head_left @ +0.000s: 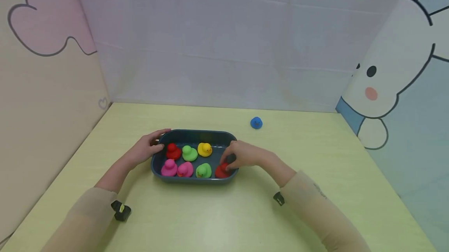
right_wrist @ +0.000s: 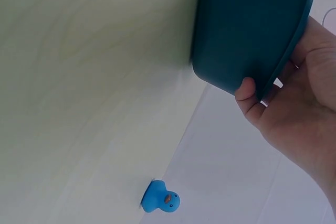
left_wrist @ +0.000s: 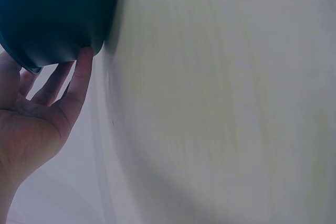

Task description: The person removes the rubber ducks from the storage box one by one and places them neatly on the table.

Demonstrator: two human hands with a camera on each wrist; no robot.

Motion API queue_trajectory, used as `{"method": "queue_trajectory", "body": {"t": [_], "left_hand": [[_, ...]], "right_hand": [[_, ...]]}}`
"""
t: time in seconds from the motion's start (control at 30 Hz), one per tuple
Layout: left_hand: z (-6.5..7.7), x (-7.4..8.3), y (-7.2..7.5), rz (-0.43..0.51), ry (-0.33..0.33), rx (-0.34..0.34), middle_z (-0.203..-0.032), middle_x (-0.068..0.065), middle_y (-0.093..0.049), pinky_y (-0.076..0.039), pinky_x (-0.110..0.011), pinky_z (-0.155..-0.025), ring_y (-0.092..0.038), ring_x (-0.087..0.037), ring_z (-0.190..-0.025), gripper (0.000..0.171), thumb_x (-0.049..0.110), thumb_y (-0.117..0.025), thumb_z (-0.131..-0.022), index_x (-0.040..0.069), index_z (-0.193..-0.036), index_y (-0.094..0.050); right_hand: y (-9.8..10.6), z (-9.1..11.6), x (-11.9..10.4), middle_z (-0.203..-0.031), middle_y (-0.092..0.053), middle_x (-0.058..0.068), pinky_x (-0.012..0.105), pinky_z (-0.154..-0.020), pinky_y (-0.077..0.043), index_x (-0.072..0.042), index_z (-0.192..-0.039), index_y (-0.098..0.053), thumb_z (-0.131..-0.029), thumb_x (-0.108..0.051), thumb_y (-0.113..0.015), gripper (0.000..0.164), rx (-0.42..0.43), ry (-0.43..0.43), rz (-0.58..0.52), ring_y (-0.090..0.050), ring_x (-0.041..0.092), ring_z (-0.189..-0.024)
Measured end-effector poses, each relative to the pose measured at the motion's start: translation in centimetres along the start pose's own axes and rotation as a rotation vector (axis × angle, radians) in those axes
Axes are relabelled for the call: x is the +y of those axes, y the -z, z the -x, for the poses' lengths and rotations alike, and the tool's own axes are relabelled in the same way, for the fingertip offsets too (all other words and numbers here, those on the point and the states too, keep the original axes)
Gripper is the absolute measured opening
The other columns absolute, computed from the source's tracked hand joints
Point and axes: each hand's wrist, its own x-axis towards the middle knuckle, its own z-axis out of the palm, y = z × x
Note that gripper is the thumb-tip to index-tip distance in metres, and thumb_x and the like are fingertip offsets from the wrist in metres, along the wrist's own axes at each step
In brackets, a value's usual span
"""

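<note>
A dark blue-green tray (head_left: pixel 194 180) stands on the table with several rubber ducks inside. At its left end, my left hand (head_left: pixel 145 148) holds the rim, with fingers against the outer wall in the left wrist view. My right hand (head_left: pixel 243 153) reaches over the right end and pinches a red rubber duck (head_left: pixel 221 171) in the near right corner. The other ducks are another red duck (head_left: pixel 173 152), a pale green duck (head_left: pixel 190 153), a yellow duck (head_left: pixel 205 149), two pink ducks and a green duck (head_left: pixel 204 171). The right wrist view hides the pinched duck behind the tray wall.
A blue rubber duck (head_left: pixel 256 123) sits on the table (head_left: pixel 210 217) behind the tray, to its right. Pale cloth walls (head_left: pixel 224 49) with cartoon drawings enclose the table at the back and both sides.
</note>
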Motion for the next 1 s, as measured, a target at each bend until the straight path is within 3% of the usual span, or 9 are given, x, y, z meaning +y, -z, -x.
{"method": "queue_trajectory", "body": {"t": [0.7,0.87,1.0], "left_hand": [[-0.1,-0.1,0.1,-0.002,0.001,-0.002,-0.142,-0.022,-0.039,-0.051,-0.044,-0.09,-0.047,-0.042,-0.118,0.053,0.012,-0.05,-0.095,0.017,-0.146,-0.036],[0.1,0.2,0.2,-0.012,0.008,0.002,-0.141,-0.022,-0.04,-0.051,-0.043,-0.089,-0.048,-0.041,-0.117,0.053,0.012,-0.051,-0.095,0.019,-0.146,-0.036],[0.2,0.3,0.3,-0.004,0.006,-0.003,-0.141,-0.022,-0.041,-0.051,-0.044,-0.09,-0.048,-0.041,-0.117,0.053,0.013,-0.051,-0.095,0.019,-0.146,-0.036]], "right_hand": [[0.7,1.0,-0.4,-0.102,-0.066,-0.011,0.023,-0.076,-0.046,-0.021,-0.11,-0.07,-0.084,-0.023,-0.071,0.026,0.104,0.038,-0.007,-0.051,0.013,-0.092],[1.5,1.6,-0.8,-0.102,-0.066,-0.009,0.027,-0.079,-0.05,-0.02,-0.111,-0.07,-0.085,-0.021,-0.069,0.025,0.136,0.087,-0.025,-0.055,0.013,-0.091],[2.3,2.3,-1.1,-0.101,-0.066,-0.007,0.03,-0.074,-0.052,-0.018,-0.11,-0.07,-0.086,-0.02,-0.069,0.025,0.179,0.124,-0.033,-0.057,0.015,-0.084]]}}
